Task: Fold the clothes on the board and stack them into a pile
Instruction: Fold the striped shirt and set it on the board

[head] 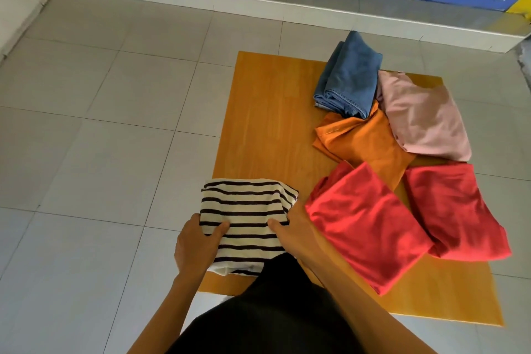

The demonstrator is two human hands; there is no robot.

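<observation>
1. Orange-brown wood: the board (pixel 267 112) is lying flat on the grey tiled floor (pixel 86 123).
2. The striped garment (pixel 247 218), folded, is sitting on the board's near left corner, overhanging its left edge.
3. The left hand (pixel 196 244) is grasping the striped garment's left side, thumb on top.
4. The right hand (pixel 293 233) is grasping its right side likewise.
5. The blue jeans (pixel 349 77), orange garment (pixel 365 141), pink garment (pixel 425 118) and two red garments (pixel 365 224) (pixel 457 210) are lying folded on the board's right half, overlapping.
</observation>
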